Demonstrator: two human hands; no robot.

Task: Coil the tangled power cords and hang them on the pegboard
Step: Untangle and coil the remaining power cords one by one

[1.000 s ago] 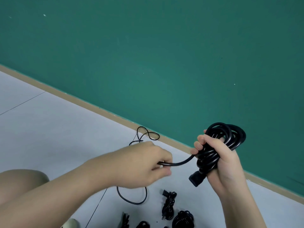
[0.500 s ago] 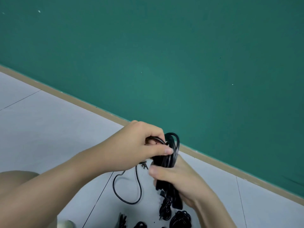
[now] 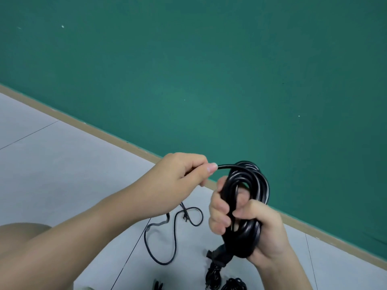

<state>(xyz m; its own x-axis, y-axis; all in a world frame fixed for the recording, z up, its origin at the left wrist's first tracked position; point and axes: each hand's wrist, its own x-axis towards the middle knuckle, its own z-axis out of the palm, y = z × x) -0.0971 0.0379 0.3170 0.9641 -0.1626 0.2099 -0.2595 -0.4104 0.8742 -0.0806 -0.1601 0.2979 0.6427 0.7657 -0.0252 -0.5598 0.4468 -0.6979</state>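
A thick black cord was being wound into a coil above the floor.

The green wall (image 3: 209,70) stood behind the coil (image 3: 245,208), and the tiled floor (image 3: 62,174) lay below it. The coil was clenched in the right hand (image 3: 247,225); its free end was pinched by the left hand (image 3: 178,183), just left of the coil. A thin loose cord (image 3: 167,237) lay below-left of the coil, smaller bundles (image 3: 213,277) beneath. The cord was judged springy, fairly stiff; best gripped across all loops. No writing could be read.
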